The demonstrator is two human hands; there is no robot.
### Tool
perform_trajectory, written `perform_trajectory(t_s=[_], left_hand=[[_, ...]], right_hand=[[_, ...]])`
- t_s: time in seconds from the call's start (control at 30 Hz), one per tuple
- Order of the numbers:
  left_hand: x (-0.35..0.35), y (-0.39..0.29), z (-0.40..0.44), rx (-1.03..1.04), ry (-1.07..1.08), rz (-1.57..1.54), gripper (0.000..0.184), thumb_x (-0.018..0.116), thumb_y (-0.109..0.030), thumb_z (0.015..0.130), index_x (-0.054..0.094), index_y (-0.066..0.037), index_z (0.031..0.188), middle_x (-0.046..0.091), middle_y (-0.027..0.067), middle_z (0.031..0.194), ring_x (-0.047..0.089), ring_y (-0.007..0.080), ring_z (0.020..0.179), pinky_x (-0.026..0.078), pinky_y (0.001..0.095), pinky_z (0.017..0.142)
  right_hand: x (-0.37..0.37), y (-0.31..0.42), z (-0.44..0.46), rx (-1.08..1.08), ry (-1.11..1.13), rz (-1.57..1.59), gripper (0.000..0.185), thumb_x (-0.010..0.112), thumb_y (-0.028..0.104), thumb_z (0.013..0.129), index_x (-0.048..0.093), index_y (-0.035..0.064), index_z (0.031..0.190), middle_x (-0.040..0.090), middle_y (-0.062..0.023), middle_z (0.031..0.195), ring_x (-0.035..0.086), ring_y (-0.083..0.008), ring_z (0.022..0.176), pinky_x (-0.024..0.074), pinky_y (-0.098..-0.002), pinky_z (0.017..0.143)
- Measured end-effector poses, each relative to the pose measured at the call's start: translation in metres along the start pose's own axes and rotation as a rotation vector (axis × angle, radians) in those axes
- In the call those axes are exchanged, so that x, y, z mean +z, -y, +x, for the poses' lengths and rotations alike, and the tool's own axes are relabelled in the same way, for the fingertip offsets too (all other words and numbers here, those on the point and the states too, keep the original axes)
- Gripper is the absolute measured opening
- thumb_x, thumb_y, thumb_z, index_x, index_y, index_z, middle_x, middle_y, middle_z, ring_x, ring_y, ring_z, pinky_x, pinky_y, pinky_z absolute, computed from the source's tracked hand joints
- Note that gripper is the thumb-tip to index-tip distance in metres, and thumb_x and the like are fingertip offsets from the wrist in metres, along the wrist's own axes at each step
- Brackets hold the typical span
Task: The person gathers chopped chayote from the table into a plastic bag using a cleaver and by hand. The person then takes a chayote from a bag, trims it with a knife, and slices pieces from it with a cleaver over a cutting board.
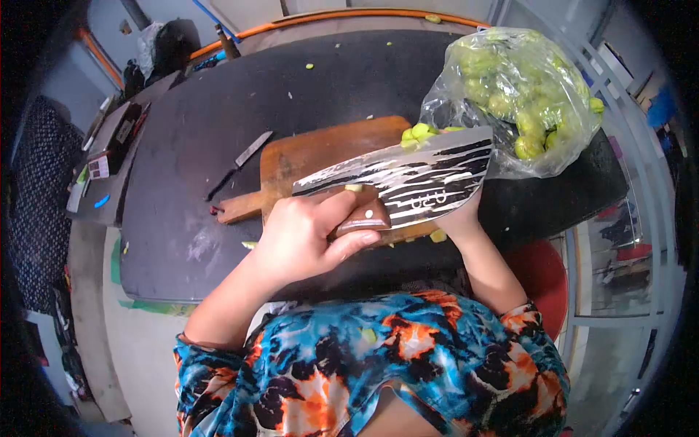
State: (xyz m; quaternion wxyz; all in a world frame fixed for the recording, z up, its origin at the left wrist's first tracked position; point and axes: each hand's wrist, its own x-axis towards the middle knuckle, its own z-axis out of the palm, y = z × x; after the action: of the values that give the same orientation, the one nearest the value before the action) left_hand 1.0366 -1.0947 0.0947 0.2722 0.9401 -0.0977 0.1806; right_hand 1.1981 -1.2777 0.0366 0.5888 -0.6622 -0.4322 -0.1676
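Note:
My left hand [302, 237] is closed around the brown wooden handle [368, 213] of a large cleaver [408, 175]. Its broad blade, patterned in black and silver, is held over the wooden cutting board [331, 142], with the flat side facing up. Behind the blade's right end is my right hand [464, 217]; its fingers are hidden by the blade. Green vegetable pieces [418, 133] show just past the blade's far edge. A small pale bit sticks to my left hand near the handle.
A clear plastic bag [524, 95] of round green vegetables stands at the right of the black table [189, 167]. Left of the board lies a small knife [251, 149]. Scraps are scattered about. A red stool [539, 280] is below the table's right side.

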Motion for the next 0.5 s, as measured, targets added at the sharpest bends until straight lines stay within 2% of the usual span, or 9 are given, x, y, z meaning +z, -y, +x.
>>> perform_trajectory(t_s=[0.03, 0.07, 0.1, 0.13, 0.23, 0.33, 0.43, 0.47, 0.5], left_hand=[[0.000, 0.005, 0.004, 0.007, -0.003, 0.046, 0.032, 0.064, -0.039, 0.083, 0.062, -0.009, 0.094, 0.063, 0.0125, 0.071, 0.064, 0.0328, 0.066, 0.050, 0.0397, 0.057], [-0.002, 0.012, 0.008, -0.157, -0.005, 0.077, 0.031, 0.063, -0.038, 0.083, 0.062, -0.009, 0.095, 0.063, 0.0136, 0.073, 0.064, 0.0337, 0.068, 0.050, 0.0403, 0.058], [-0.003, 0.022, 0.011, -0.325, -0.004, 0.105, 0.030, 0.062, -0.038, 0.084, 0.062, -0.009, 0.095, 0.063, 0.0147, 0.074, 0.063, 0.0347, 0.069, 0.050, 0.0409, 0.059], [0.004, 0.046, 0.009, -0.272, -0.193, 0.055, 0.029, 0.061, -0.037, 0.085, 0.063, -0.010, 0.096, 0.062, 0.0177, 0.075, 0.063, 0.0363, 0.072, 0.049, 0.0426, 0.061], [0.001, 0.059, 0.003, -0.386, -0.166, 0.006, 0.030, 0.062, -0.034, 0.085, 0.062, -0.006, 0.096, 0.061, 0.0200, 0.074, 0.063, 0.0371, 0.073, 0.047, 0.0400, 0.062], [-0.002, 0.032, 0.014, -0.307, -0.114, -0.060, 0.031, 0.065, -0.034, 0.083, 0.060, -0.004, 0.091, 0.057, 0.0197, 0.069, 0.060, 0.0385, 0.068, 0.047, 0.0389, 0.060], [-0.005, 0.018, 0.017, -0.114, -0.097, -0.105, 0.034, 0.068, -0.036, 0.080, 0.056, -0.003, 0.081, 0.057, 0.0169, 0.068, 0.061, 0.0364, 0.066, 0.047, 0.0385, 0.057], [-0.006, 0.013, 0.018, -0.070, -0.071, -0.160, 0.049, 0.061, -0.049, 0.082, 0.052, -0.001, 0.082, 0.049, 0.0141, 0.063, 0.051, 0.0329, 0.054, 0.040, 0.0357, 0.052], [-0.006, 0.004, 0.021, -0.050, -0.075, -0.170, 0.049, 0.061, -0.050, 0.081, 0.052, -0.002, 0.081, 0.051, 0.0134, 0.064, 0.054, 0.0335, 0.057, 0.042, 0.0367, 0.053]], right_hand=[[-0.002, 0.000, 0.002, 0.022, 0.024, -0.018, 0.068, 0.084, 0.014, 0.059, 0.051, -0.0006, 0.116, 0.063, -0.0119, 0.106, 0.062, -0.0208, 0.097, 0.0477, -0.0333, 0.087], [-0.008, 0.005, 0.002, -0.032, -0.104, -0.148, 0.070, 0.081, 0.012, 0.059, 0.047, 0.0000, 0.119, 0.060, -0.0139, 0.108, 0.060, -0.0226, 0.100, 0.0463, -0.0346, 0.089], [-0.013, 0.012, 0.005, -0.029, -0.082, -0.141, 0.074, 0.079, 0.011, 0.059, 0.043, 0.0001, 0.124, 0.057, -0.0149, 0.111, 0.058, -0.0241, 0.103, 0.0444, -0.0360, 0.091], [-0.018, 0.012, 0.004, -0.028, -0.130, -0.085, 0.075, 0.079, 0.011, 0.059, 0.042, -0.0001, 0.124, 0.055, -0.0145, 0.112, 0.057, -0.0238, 0.104, 0.0437, -0.0359, 0.092], [-0.028, 0.010, 0.012, -0.009, -0.200, -0.054, 0.075, 0.078, 0.013, 0.062, 0.039, -0.0009, 0.125, 0.051, -0.0135, 0.115, 0.053, -0.0234, 0.107, 0.0411, -0.0359, 0.094], [-0.023, -0.004, 0.026, 0.076, -0.219, 0.016, 0.073, 0.077, 0.015, 0.062, 0.041, 0.0004, 0.124, 0.051, -0.0125, 0.115, 0.052, -0.0231, 0.108, 0.0403, -0.0357, 0.094], [-0.021, -0.011, 0.024, 0.030, -0.162, -0.222, 0.072, 0.078, 0.014, 0.061, 0.043, 0.0024, 0.123, 0.052, -0.0114, 0.115, 0.052, -0.0228, 0.109, 0.0403, -0.0355, 0.095], [-0.017, -0.010, 0.024, 0.038, -0.154, -0.140, 0.072, 0.080, 0.013, 0.060, 0.044, 0.0037, 0.122, 0.053, -0.0108, 0.114, 0.052, -0.0231, 0.109, 0.0402, -0.0359, 0.095], [-0.013, -0.013, 0.022, 0.212, -0.147, 0.064, 0.071, 0.080, 0.013, 0.061, 0.044, 0.0029, 0.122, 0.053, -0.0114, 0.116, 0.053, -0.0228, 0.109, 0.0410, -0.0355, 0.095]])
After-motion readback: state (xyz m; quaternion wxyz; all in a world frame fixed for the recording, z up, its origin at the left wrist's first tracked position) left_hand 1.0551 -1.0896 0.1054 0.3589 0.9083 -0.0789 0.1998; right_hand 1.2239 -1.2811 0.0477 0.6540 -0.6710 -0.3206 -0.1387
